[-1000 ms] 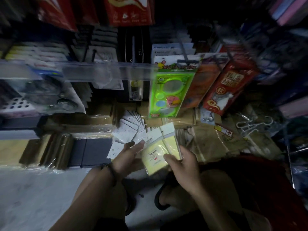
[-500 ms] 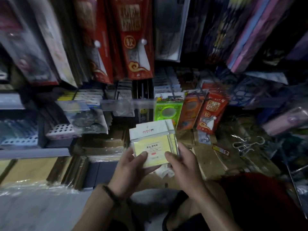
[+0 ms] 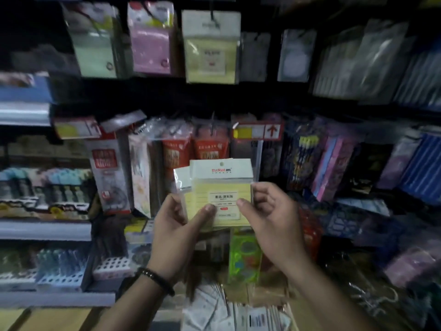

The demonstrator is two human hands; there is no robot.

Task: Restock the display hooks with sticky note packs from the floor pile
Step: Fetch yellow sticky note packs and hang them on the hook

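While the yellow sticky note packs sit upright between the two hands, the target lies straight overhead. Left hand: fingers curled round the left edge of the stack, thumb pressed on the front face. Right hand: pinching the right edge, thumb on the front, fingers behind. More than one pack is in the grasp; a second header peeks out behind and to the left of the front one. Long axis vertical, white header card up, hang hole at top centre, facing the wearer. A hanging yellow pack of the same look is on the top row, almost directly above the held stack and well apart from it, with a pink pack just beside it on the left. Its hook is dark and blurred; free length cannot be told. Judgement: the move ahead is a straight lift with no turn needed, the hole already leading. Both hands about equally near; the right one grips slightly higher on the stack. Floor pile lies below the wrists with more packs in it, so restocking looks partway at most
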